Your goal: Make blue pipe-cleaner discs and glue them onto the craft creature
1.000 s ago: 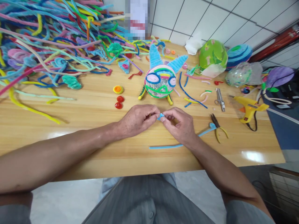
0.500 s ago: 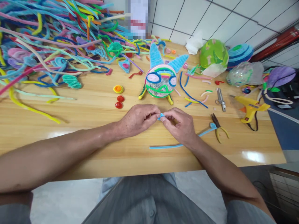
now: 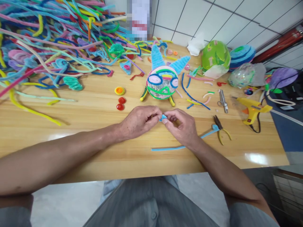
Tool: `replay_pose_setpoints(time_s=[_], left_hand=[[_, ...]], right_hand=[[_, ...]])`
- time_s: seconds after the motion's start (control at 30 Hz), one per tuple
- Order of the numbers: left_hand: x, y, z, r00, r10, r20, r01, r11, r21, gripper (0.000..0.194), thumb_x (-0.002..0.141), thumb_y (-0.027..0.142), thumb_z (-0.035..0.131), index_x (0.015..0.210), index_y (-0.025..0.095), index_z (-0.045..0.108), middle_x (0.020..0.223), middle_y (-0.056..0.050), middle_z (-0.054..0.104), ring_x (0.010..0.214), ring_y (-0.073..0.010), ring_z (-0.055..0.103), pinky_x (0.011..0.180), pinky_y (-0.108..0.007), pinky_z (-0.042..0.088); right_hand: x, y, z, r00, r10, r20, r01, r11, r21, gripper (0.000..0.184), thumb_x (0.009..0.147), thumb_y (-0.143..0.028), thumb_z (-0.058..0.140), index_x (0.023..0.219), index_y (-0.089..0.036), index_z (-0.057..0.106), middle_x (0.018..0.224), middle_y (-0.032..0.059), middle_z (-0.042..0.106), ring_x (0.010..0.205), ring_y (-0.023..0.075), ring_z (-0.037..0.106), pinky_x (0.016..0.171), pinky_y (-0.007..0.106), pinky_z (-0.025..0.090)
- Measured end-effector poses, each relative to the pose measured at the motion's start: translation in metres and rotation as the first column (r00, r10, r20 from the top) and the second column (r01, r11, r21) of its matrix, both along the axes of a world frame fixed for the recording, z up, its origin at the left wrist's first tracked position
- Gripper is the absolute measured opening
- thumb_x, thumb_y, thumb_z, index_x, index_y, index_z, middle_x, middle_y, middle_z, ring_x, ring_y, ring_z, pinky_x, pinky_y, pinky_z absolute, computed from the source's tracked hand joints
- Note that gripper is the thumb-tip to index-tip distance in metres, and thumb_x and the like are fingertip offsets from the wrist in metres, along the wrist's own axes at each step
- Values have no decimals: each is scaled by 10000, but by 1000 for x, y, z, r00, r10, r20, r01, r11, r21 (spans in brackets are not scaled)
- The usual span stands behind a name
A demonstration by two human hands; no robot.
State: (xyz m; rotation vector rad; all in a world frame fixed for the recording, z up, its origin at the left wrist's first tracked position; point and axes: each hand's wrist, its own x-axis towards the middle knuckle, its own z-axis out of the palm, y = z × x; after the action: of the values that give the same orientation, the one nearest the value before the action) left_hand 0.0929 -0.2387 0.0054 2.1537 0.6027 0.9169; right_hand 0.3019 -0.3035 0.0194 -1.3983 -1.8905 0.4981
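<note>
Between my fingertips is a small light-blue coil of pipe cleaner (image 3: 163,117), partly covered by the fingers. My left hand (image 3: 143,122) pinches it from the left, and my right hand (image 3: 181,126) pinches its other side. Just beyond the hands stands a round clear figure (image 3: 162,82) trimmed with coloured pipe cleaners, with blue pointed ears and short yellow legs. Under my right wrist a straight blue pipe cleaner (image 3: 167,149) lies on the table. Another blue pipe cleaner (image 3: 208,133), curled at its end, rests against the pliers (image 3: 221,128).
A large heap of pipe cleaners (image 3: 59,44) covers the back left. A yellow glue gun (image 3: 253,108) and grey scissors (image 3: 223,101) lie to the right. Behind them sit a green ball (image 3: 216,56) and a clear ball (image 3: 241,75). Red discs (image 3: 120,107) lie left of the figure.
Both hands keep their pinch on the blue coil, which looks slightly turned. The view has shifted a little; the other things on the table stay in place.
</note>
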Motion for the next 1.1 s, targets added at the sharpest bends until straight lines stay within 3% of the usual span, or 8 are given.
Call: replay_pose_setpoints(time_s=[0.2, 0.63, 1.1], left_hand=[[0, 0, 0, 1000, -1, 13, 0, 1000, 17, 132, 980, 160, 577, 899, 162, 680, 766, -3, 709, 652, -101, 617, 627, -197, 445], [-1, 0, -1, 1000, -20, -20, 20, 1000, 13, 138, 997, 179, 568, 925, 158, 683, 807, -14, 736, 681, -107, 646, 656, -205, 459], [0, 1, 0, 999, -28, -21, 28, 999, -23, 149, 1001, 189, 569, 911, 161, 685, 798, -6, 728, 679, -100, 642, 656, -198, 456]], right_hand=[[3, 1, 1, 1000, -2, 17, 2, 1000, 22, 177, 1007, -239, 564, 943, -233, 729, 827, 24, 734, 766, 166, 674, 730, 306, 518], [2, 3, 0, 1000, -27, -11, 28, 998, 56, 155, 907, -152, 623, 777, -227, 660, 711, -19, 667, 652, 135, 594, 649, 273, 466], [3, 2, 2, 994, -11, -112, 2, 997, -83, 202, 921, -188, 591, 722, -218, 609, 681, -31, 599, 649, 130, 540, 648, 279, 406]])
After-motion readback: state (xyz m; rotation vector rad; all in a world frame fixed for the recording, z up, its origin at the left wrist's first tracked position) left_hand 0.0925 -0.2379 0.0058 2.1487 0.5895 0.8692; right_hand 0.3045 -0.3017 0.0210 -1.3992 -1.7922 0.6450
